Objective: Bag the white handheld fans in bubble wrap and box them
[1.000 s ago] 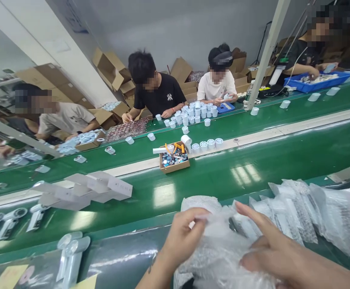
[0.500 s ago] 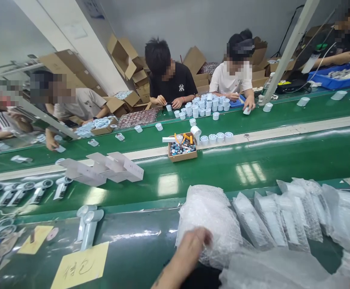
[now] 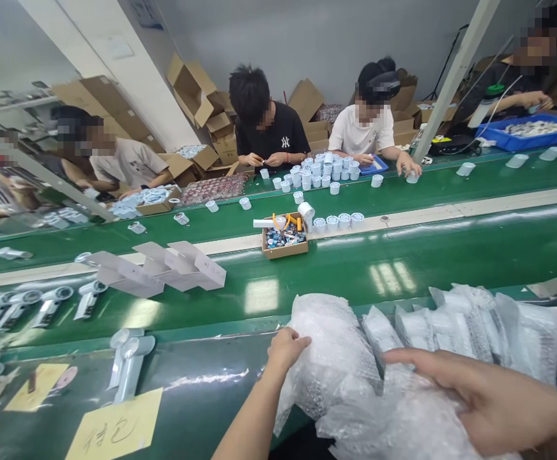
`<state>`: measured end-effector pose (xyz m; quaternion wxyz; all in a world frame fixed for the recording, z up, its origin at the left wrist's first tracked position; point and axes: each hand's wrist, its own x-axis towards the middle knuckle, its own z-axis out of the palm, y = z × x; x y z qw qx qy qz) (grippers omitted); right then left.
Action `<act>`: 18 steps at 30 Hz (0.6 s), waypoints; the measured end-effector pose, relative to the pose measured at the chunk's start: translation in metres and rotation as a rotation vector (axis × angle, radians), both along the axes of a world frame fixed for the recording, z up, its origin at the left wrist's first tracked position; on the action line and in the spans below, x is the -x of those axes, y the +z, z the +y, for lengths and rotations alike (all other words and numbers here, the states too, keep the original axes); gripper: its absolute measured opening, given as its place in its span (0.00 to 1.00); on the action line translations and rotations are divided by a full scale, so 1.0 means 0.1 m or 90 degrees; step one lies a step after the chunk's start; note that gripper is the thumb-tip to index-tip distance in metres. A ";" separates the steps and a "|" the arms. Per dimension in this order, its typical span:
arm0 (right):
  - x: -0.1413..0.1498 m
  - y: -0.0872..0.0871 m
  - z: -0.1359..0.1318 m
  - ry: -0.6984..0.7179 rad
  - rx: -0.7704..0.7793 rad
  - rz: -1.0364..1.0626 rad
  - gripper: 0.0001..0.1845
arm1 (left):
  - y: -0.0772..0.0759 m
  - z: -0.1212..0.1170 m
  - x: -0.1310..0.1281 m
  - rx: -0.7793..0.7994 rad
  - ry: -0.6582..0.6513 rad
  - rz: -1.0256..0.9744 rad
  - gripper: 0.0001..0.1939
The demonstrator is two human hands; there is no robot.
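Note:
My left hand (image 3: 287,350) is closed on the left edge of a pile of clear bubble-wrap bags (image 3: 331,358), thumb on top and fingers partly hidden. At the lower right, my right hand (image 3: 489,396) grips a crumpled bubble-wrap bag (image 3: 403,415) in front of me, thumb and fingers on either side of it. Whether anything is inside that bag I cannot make out. Just beyond my right hand stands a row of bubble-wrapped pale devices (image 3: 455,329). Two pale blue handheld fans (image 3: 132,364) lie to the left, beside a yellow note (image 3: 115,425) with handwriting.
A green conveyor (image 3: 427,249) runs across in front. On it are white boxes (image 3: 158,271), more handheld fans (image 3: 53,305) and a small carton of parts (image 3: 285,246). Several co-workers sit along the far side among white cups (image 3: 324,171) and a blue tray (image 3: 537,130).
My right hand has come into view from the right with a bubble-wrap bag. My left hand has shifted from the pile's front to its left edge. The view has moved slightly.

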<state>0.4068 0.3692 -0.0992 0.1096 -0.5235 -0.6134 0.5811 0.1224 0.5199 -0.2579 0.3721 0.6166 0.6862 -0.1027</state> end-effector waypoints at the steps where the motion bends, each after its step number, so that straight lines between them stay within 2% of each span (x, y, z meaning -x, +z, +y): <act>1: 0.06 -0.02 0.10 0.042 0.008 0.018 0.39 | 0.01 -0.02 -0.02 -0.005 0.004 0.008 0.20; 3: 0.18 -0.04 0.27 0.123 0.009 0.058 0.26 | 0.06 -0.06 -0.06 -0.025 0.007 0.017 0.23; 4: 0.24 -0.03 0.33 0.152 -0.001 0.072 0.21 | 0.10 -0.08 -0.08 -0.042 0.004 0.017 0.21; 7: 0.37 0.02 0.44 0.208 -0.083 0.049 0.19 | 0.35 -0.18 -0.15 -0.122 -0.052 -0.028 0.11; 9: 0.45 0.08 0.45 0.234 -0.154 -0.028 0.19 | 0.60 -0.29 -0.20 -0.169 -0.146 -0.149 0.09; 11: 0.52 0.12 0.46 0.251 -0.224 -0.112 0.17 | 0.84 -0.39 -0.26 -0.120 -0.243 -0.345 0.09; 13: 0.57 0.15 0.46 0.251 -0.289 -0.159 0.20 | 0.99 -0.38 -0.29 0.053 -0.285 -0.532 0.07; 14: 0.58 0.16 0.46 0.243 -0.315 -0.169 0.23 | 1.01 -0.33 -0.30 0.137 -0.264 -0.584 0.08; 15: 0.59 0.17 0.47 0.229 -0.337 -0.175 0.25 | 0.99 -0.23 -0.30 0.173 -0.206 -0.582 0.10; 16: 0.59 0.18 0.46 0.211 -0.355 -0.184 0.28 | 0.92 -0.10 -0.31 0.159 -0.121 -0.532 0.13; 18: 0.57 0.23 0.46 0.180 -0.374 -0.189 0.28 | 0.70 0.20 -0.31 0.030 0.061 -0.347 0.16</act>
